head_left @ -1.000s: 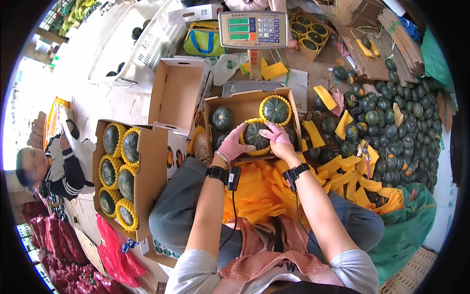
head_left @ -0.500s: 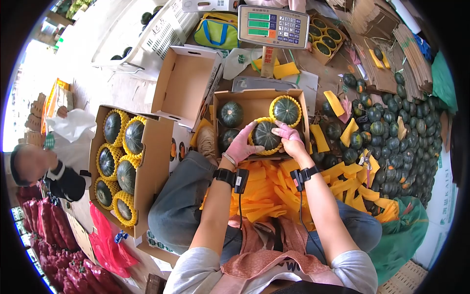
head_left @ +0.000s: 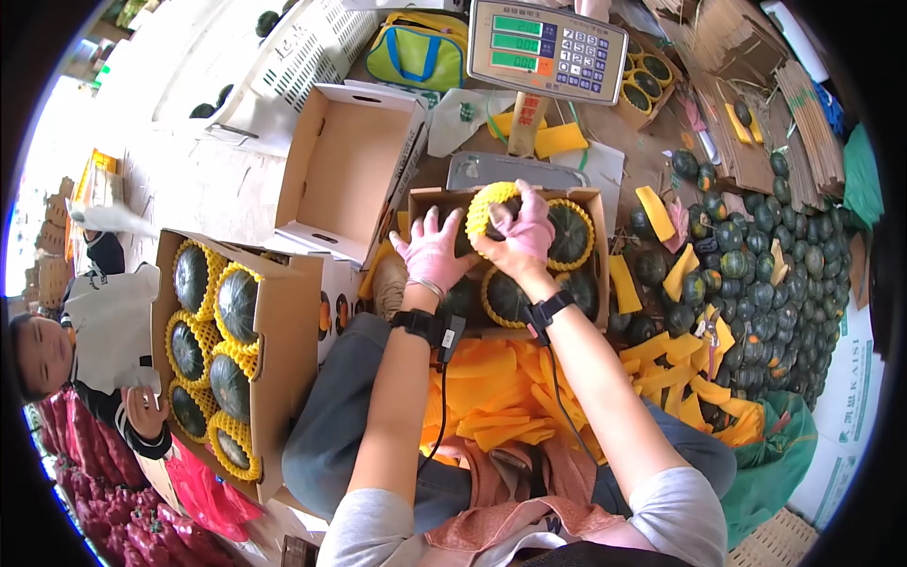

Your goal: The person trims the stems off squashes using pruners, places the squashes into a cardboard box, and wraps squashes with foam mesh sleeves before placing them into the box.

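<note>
My right hand (head_left: 522, 234), in a pink glove, grips a dark green squash in a yellow foam net (head_left: 490, 208) over the far side of an open cardboard box (head_left: 593, 200). Left of it, my left hand (head_left: 433, 253), gloved alike, has its fingers spread above the box's left part. Dark squashes partly show beneath that hand. Inside the box, one netted squash (head_left: 570, 236) lies at the right and another netted squash (head_left: 505, 297) nearer me, below my right wrist. A further squash (head_left: 578, 288) sits at the near right, partly hidden by my forearm.
A digital scale display (head_left: 546, 52) stands behind the box. Left are an empty carton (head_left: 326, 170) and a carton of netted squashes (head_left: 283, 312). Foam nets (head_left: 501, 387) pile before me; loose squashes (head_left: 746, 274) cover the right. At far left is a person (head_left: 109, 312).
My right hand has risen with a netted squash in its grip. My left hand has moved left and spread its fingers. The view has shifted slightly, and the person at left has changed posture.
</note>
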Demonstrator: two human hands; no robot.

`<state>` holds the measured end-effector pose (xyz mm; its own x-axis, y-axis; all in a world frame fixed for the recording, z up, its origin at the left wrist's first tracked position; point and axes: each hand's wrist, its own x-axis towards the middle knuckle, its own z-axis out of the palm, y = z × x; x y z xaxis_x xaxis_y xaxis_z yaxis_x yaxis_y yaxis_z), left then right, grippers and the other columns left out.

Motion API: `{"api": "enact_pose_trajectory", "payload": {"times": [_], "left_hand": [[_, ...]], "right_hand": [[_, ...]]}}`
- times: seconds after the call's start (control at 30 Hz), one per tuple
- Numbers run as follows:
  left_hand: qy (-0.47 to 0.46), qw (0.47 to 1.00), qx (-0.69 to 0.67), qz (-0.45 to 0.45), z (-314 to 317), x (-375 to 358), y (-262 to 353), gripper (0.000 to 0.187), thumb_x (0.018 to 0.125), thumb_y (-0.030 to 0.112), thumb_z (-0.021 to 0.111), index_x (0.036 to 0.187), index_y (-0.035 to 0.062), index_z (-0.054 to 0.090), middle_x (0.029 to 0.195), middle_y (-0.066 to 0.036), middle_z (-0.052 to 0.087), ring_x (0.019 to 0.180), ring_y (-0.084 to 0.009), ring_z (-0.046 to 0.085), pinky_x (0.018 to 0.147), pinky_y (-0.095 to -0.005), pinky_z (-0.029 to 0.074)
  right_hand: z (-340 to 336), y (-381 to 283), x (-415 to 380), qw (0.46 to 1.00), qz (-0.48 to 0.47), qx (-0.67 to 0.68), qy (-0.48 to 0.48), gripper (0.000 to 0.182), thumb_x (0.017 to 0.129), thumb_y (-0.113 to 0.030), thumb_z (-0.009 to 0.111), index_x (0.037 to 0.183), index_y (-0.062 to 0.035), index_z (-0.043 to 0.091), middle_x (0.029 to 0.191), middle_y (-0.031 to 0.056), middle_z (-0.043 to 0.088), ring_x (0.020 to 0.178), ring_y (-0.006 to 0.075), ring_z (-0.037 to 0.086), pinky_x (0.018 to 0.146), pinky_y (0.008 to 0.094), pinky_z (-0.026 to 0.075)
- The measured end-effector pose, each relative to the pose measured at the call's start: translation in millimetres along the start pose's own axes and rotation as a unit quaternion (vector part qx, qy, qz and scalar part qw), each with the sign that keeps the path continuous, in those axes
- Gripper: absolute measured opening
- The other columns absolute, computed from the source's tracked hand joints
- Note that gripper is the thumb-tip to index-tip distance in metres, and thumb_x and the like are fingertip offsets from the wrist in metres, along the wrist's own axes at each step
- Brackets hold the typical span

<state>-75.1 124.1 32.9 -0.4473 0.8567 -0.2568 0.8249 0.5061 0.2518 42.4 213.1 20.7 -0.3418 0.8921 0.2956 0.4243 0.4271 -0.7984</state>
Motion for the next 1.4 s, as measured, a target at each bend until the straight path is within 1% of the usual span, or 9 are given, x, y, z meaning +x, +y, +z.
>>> {"api": "enact_pose_trajectory", "payload": {"times": [0.37, 0.57, 0.77, 0.87, 0.9, 0.97, 1.1, 1.27, 1.4], "left_hand": [[-0.023, 0.995, 0.016, -0.099, -4.9, 10.5, 11.1, 0.084, 0.056, 0.046, 0.079, 0.131, 0.0332, 0.043, 0.130, -0.009, 0.043, 0.124, -0.0265, 0.038, 0.095, -0.0539, 0.029], [-0.124, 0.982, 0.141, -0.027, -14.1, 24.7, 18.3, 0.105, 0.050, 0.056, 0.079, 0.139, 0.0263, 0.030, 0.130, -0.016, 0.043, 0.127, -0.0294, 0.037, 0.105, -0.0634, 0.011], [-0.076, 0.979, 0.186, -0.042, -44.9, 9.8, 43.5, 0.101, 0.050, 0.053, 0.081, 0.134, 0.0233, 0.034, 0.120, -0.017, 0.046, 0.118, -0.0349, 0.040, 0.104, -0.0583, 0.018], [0.045, 0.994, 0.096, 0.026, -46.0, -21.9, 66.2, 0.097, 0.046, 0.048, 0.083, 0.130, 0.0235, 0.039, 0.118, -0.018, 0.044, 0.113, -0.0335, 0.041, 0.100, -0.0528, 0.021], [0.066, 0.993, 0.073, 0.065, -40.1, -34.0, 78.7, 0.094, 0.046, 0.042, 0.082, 0.128, 0.0237, 0.041, 0.118, -0.019, 0.044, 0.113, -0.0338, 0.040, 0.100, -0.0535, 0.021], [0.016, 0.990, 0.004, 0.142, -24.9, -56.0, 96.4, 0.090, 0.044, 0.035, 0.082, 0.125, 0.0234, 0.044, 0.121, -0.020, 0.042, 0.114, -0.0367, 0.039, 0.099, -0.0532, 0.025], [-0.001, 0.954, 0.007, 0.300, -6.1, -98.3, 103.6, 0.061, 0.063, 0.034, 0.076, 0.118, 0.0179, 0.057, 0.132, -0.018, 0.042, 0.128, -0.0363, 0.033, 0.107, -0.0527, 0.024], [-0.043, 0.914, -0.171, 0.365, -1.1, -172.7, 149.4, 0.049, 0.073, 0.051, 0.068, 0.090, 0.0046, 0.062, 0.099, -0.013, 0.056, 0.095, -0.0332, 0.052, 0.084, -0.0431, 0.043], [-0.021, 0.886, -0.279, 0.370, -9.4, -208.8, 142.4, 0.041, 0.081, 0.043, 0.063, 0.085, 0.0021, 0.057, 0.084, -0.013, 0.051, 0.081, -0.0337, 0.049, 0.072, -0.0400, 0.042]], "right_hand": [[-10.8, -12.8, 8.9, 0.912, 0.076, -0.335, -0.223, 0.085, 0.049, -0.048, 0.079, 0.118, -0.0145, 0.044, 0.106, 0.0168, 0.048, 0.099, 0.0322, 0.051, 0.084, 0.0450, 0.034], [17.5, 11.8, -0.4, 0.906, 0.101, -0.343, -0.225, 0.067, 0.079, -0.055, 0.056, 0.131, -0.0135, 0.046, 0.136, 0.0290, 0.039, 0.132, 0.0446, 0.026, 0.106, 0.0560, 0.014], [-144.2, 68.8, -27.8, 0.964, -0.040, -0.195, 0.175, 0.013, 0.076, -0.021, 0.061, 0.075, -0.0091, 0.056, 0.060, 0.0078, 0.052, 0.056, 0.0251, 0.053, 0.049, 0.0373, 0.046], [-193.1, 130.3, -77.5, 0.876, 0.116, -0.453, -0.116, 0.020, 0.075, -0.023, 0.065, 0.089, -0.0110, 0.059, 0.098, 0.0101, 0.059, 0.092, 0.0310, 0.056, 0.075, 0.0451, 0.046], [-185.5, 155.2, -85.9, 0.857, 0.335, -0.375, -0.116, 0.023, 0.073, -0.026, 0.067, 0.092, -0.0130, 0.063, 0.101, 0.0097, 0.060, 0.096, 0.0323, 0.056, 0.076, 0.0420, 0.047], [-150.9, 289.9, -134.4, 0.869, 0.294, -0.385, -0.105, 0.022, 0.074, -0.028, 0.068, 0.086, -0.0104, 0.067, 0.075, 0.0107, 0.061, 0.087, 0.0296, 0.062, 0.071, 0.0414, 0.048], [-219.0, 170.7, -103.8, 0.935, 0.028, -0.353, 0.015, 0.022, 0.075, -0.022, 0.071, 0.061, -0.0093, 0.060, 0.063, 0.0127, 0.060, 0.065, 0.0326, 0.060, 0.059, 0.0388, 0.046], [-218.9, 8.4, -156.7, 0.893, 0.244, 0.378, 0.013, 0.012, 0.075, -0.005, 0.066, 0.068, 0.0015, 0.059, 0.094, 0.0094, 0.070, 0.083, 0.0132, 0.065, 0.071, 0.0264, 0.049], [-224.9, -37.4, -200.2, 0.836, 0.331, 0.434, 0.052, 0.018, 0.083, -0.009, 0.066, 0.098, 0.0013, 0.062, 0.095, 0.0036, 0.063, 0.081, 0.0104, 0.059, 0.075, 0.0239, 0.047]]}}
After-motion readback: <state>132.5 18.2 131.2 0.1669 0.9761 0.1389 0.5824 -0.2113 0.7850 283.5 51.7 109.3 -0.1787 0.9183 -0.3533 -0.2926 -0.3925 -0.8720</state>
